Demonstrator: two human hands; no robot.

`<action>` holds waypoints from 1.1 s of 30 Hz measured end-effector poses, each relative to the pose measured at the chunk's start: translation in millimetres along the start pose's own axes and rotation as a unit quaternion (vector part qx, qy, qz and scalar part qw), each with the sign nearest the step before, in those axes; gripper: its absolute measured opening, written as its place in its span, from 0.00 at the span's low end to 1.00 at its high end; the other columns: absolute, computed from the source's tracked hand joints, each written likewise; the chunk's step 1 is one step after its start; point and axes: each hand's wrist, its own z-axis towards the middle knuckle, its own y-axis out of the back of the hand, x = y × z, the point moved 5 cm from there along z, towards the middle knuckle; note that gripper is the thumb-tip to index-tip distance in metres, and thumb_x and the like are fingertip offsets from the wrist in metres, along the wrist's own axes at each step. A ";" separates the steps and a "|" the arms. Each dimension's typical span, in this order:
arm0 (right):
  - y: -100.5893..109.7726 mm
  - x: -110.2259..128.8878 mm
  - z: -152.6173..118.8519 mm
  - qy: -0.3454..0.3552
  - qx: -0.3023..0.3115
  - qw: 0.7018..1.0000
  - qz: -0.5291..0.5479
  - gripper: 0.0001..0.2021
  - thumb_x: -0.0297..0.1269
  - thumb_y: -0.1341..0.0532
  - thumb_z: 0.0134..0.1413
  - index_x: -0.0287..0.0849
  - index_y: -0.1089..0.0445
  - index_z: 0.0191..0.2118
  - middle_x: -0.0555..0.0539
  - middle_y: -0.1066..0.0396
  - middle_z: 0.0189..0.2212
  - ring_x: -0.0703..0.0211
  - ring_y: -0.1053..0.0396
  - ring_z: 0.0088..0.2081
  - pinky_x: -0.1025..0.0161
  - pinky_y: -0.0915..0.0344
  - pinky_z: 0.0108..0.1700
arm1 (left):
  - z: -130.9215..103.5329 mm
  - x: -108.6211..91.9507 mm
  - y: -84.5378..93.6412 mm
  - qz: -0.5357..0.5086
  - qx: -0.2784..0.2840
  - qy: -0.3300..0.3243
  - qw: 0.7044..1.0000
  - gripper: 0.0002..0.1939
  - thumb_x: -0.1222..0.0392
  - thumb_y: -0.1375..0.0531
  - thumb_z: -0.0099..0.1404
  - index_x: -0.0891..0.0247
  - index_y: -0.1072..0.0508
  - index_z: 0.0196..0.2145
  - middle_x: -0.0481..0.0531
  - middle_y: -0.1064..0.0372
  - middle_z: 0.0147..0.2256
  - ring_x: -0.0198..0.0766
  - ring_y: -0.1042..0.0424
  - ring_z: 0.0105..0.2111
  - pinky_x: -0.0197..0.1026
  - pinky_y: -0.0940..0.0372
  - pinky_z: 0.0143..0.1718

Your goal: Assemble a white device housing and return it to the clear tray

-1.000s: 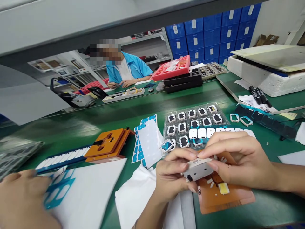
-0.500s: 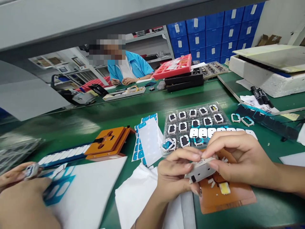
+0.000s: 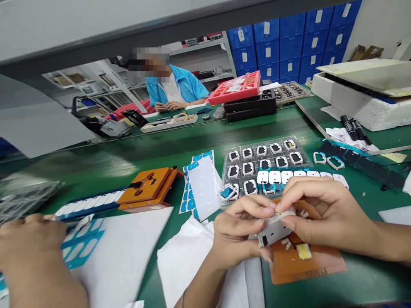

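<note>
Between my two hands is a small off-white watch-case-like housing point(image 3: 275, 231), tilted so that its side with small dark holes and a black end piece faces me. My left hand point(image 3: 239, 229) grips it from the left, thumb below and fingertips on top. My right hand point(image 3: 324, 209) pinches its upper right edge between thumb and index finger. Under the hands lies an orange fixture plate point(image 3: 308, 269) with a yellow patch point(image 3: 303, 252) on it. Just behind, a clear tray point(image 3: 239, 143) holds several white frames, and a strip of white rounded stickers point(image 3: 275, 177) lies across its front.
Left of my arm are a white cloth point(image 3: 180, 252) and blue sticker sheets point(image 3: 205, 188). Another person's arm point(image 3: 35, 256) reaches in at far left, near an orange block fixture point(image 3: 146, 186). Across the bench sits a person in blue point(image 3: 189, 83). A foam box point(image 3: 346, 100) stands back right.
My hands keep the housing in nearly the same place, with its black end turned slightly more toward me. At far left, the other person's hand has shifted and now hides the part it held.
</note>
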 end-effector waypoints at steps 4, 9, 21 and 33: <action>-0.6 -0.9 -0.8 -0.009 0.001 1.000 0.005 0.01 0.30 0.33 0.52 0.40 0.25 0.31 0.50 0.30 0.25 0.65 0.32 0.27 0.69 0.35 0.26 | 0.1 -0.7 -0.7 0.005 0.000 -0.004 1.000 0.31 0.60 0.28 0.56 0.46 0.28 0.57 0.51 0.25 0.43 0.42 0.25 0.48 0.45 0.24 0.50; -1.1 -1.8 -1.6 -0.020 0.001 1.000 0.004 0.01 0.30 0.34 0.51 0.40 0.26 0.30 0.50 0.31 0.24 0.66 0.34 0.26 0.69 0.37 0.25 | -0.2 -0.3 -1.9 0.004 0.003 -0.006 1.000 0.30 0.60 0.28 0.56 0.47 0.27 0.56 0.51 0.25 0.43 0.40 0.25 0.48 0.43 0.25 0.51; -3.5 0.6 -2.9 -0.024 0.029 0.995 -0.091 0.10 0.31 0.37 0.52 0.42 0.39 0.24 0.52 0.36 0.22 0.66 0.40 0.23 0.68 0.47 0.22 | 0.4 4.1 -4.7 0.029 0.017 0.005 0.999 0.31 0.59 0.28 0.55 0.47 0.27 0.56 0.53 0.23 0.42 0.40 0.25 0.46 0.42 0.25 0.49; -12.3 -5.7 -0.6 -0.055 0.073 0.995 -0.039 0.13 0.30 0.37 0.52 0.42 0.32 0.45 0.48 0.31 0.34 0.64 0.35 0.29 0.70 0.38 0.26 | -7.6 17.9 10.5 -0.053 -0.152 0.061 0.985 0.25 0.50 0.24 0.49 0.44 0.21 0.47 0.46 0.24 0.39 0.32 0.25 0.42 0.31 0.28 0.44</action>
